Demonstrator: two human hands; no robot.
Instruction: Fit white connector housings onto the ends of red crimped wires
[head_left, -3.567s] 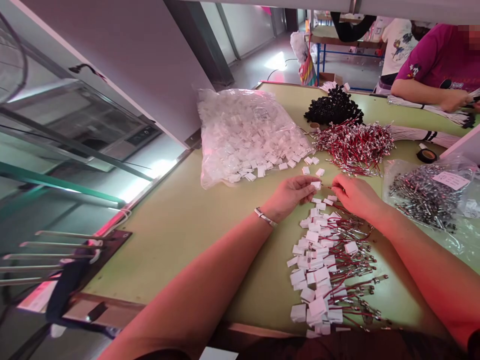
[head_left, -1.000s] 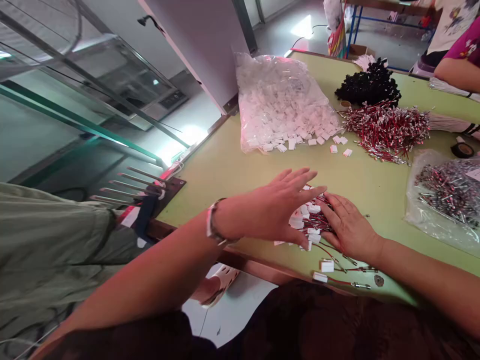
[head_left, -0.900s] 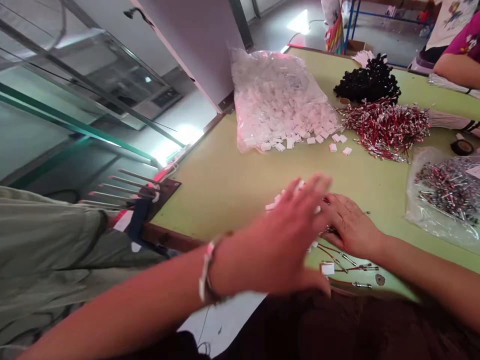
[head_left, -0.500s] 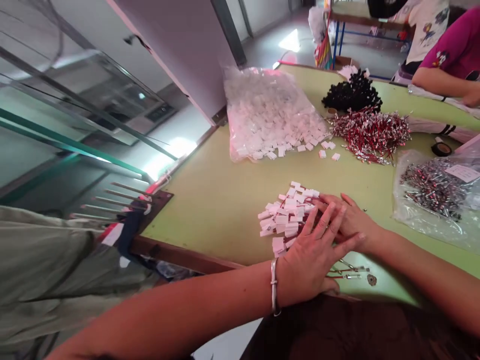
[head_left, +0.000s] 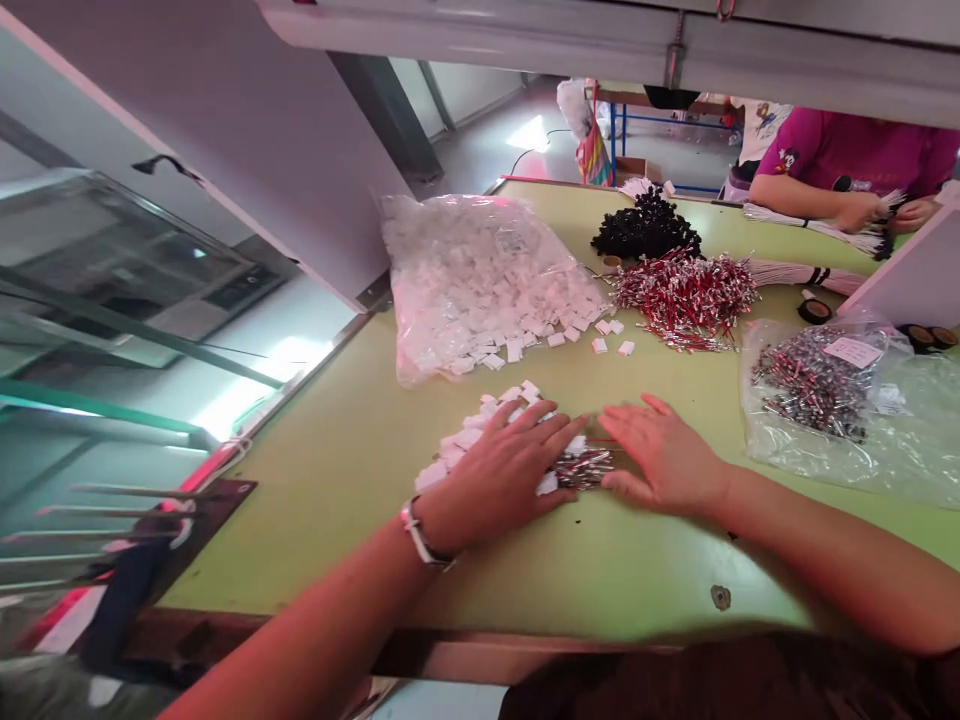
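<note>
My left hand lies flat with stretched fingers across a pile of white plastic connectors, covering much of it. A bundle of short red wires with metal terminals sticks out from under that palm towards the right. Facing the terminal ends is my right hand, fingers extended and thumb apart, its fingertips close beside the wires. I cannot tell whether they touch. A bracelet circles the left wrist.
Behind the hands lies a clear bag of white connectors. Farther right are a black heap of small parts, a pile of red wires, a bag of metal terminals and tape rolls. A co-worker handles white cables across the table.
My hands have parted: the right hand moved from beneath the left to the wire ends. Loose wires near the table's front edge are no longer there. The camera view has shifted.
</note>
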